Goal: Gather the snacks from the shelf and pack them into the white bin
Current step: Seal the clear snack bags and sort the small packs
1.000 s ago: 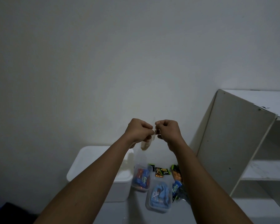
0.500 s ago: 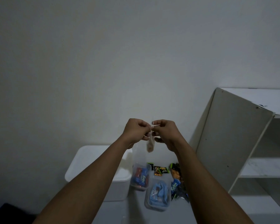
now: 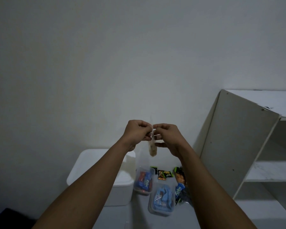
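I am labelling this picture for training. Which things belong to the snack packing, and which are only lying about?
Job: small clear bag, pinched by left hand and right hand; white bin; far snack tub; near snack tub; loose packets; shelf.
Lying about: dark object, lower left.

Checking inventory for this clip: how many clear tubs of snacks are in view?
2: one tub right beside the white bin, the other tub nearer the camera; more could be hidden.

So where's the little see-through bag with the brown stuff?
In the head view, the clear bag hangs mid-air at centre, pinched at its top by the left hand and right hand, above the snack tubs and right of the white bin.
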Action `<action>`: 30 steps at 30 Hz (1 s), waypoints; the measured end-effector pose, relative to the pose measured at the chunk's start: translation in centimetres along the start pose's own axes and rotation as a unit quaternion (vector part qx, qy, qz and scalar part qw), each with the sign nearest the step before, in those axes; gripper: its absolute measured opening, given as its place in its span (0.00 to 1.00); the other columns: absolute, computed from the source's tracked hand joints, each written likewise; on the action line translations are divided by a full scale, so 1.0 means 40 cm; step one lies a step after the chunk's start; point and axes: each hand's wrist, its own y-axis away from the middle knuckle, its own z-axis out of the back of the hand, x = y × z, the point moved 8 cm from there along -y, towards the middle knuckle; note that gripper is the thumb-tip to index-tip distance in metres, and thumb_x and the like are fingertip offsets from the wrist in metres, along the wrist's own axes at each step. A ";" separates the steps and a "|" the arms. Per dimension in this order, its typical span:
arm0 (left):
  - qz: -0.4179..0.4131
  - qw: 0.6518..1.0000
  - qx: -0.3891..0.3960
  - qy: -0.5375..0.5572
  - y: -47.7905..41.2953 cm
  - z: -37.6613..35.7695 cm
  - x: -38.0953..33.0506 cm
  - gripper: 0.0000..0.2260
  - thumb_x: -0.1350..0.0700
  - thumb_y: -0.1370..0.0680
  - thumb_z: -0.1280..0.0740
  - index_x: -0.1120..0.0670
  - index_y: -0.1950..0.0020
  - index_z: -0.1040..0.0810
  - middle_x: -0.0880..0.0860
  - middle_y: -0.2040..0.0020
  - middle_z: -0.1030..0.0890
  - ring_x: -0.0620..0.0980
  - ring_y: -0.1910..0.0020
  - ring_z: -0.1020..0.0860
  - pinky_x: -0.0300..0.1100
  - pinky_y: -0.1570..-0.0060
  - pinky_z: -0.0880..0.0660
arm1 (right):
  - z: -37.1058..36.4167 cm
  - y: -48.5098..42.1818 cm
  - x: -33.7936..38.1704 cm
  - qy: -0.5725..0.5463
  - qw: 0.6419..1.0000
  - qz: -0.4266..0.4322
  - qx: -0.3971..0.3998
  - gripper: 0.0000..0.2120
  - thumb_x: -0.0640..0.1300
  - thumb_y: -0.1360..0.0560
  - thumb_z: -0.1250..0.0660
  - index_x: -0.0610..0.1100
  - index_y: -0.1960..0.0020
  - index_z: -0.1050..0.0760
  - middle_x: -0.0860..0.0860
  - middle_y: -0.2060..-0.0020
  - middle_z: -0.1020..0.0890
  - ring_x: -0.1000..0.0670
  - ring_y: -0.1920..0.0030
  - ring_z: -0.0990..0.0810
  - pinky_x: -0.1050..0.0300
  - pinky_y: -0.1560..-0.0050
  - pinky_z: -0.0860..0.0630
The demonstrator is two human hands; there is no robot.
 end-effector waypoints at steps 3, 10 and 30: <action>0.008 1.000 0.029 0.000 0.006 -0.006 0.005 0.02 0.66 0.25 0.30 0.64 0.55 0.17 0.58 0.64 0.18 0.52 0.65 0.18 0.49 0.57 0.17 | 0.008 -0.006 0.000 0.001 1.000 -0.006 -0.018 0.11 0.45 0.21 0.35 0.39 0.50 0.18 0.44 0.58 0.15 0.48 0.60 0.16 0.53 0.60 0.20; 0.029 0.999 0.009 0.020 0.014 -0.003 0.019 0.04 0.63 0.24 0.31 0.63 0.52 0.20 0.60 0.60 0.18 0.55 0.67 0.18 0.53 0.58 0.17 | 0.001 -0.013 -0.004 0.058 0.998 0.019 -0.028 0.09 0.39 0.21 0.36 0.36 0.55 0.18 0.42 0.63 0.17 0.47 0.62 0.17 0.46 0.53 0.18; -0.007 0.988 0.092 -0.122 -0.006 0.020 0.077 0.25 0.61 0.25 0.29 0.48 0.30 0.29 0.48 0.40 0.21 0.49 0.43 0.21 0.43 0.45 0.24 | 0.013 -0.005 0.016 0.116 0.993 0.008 0.021 0.09 0.42 0.19 0.38 0.41 0.48 0.19 0.46 0.59 0.20 0.48 0.58 0.18 0.46 0.54 0.23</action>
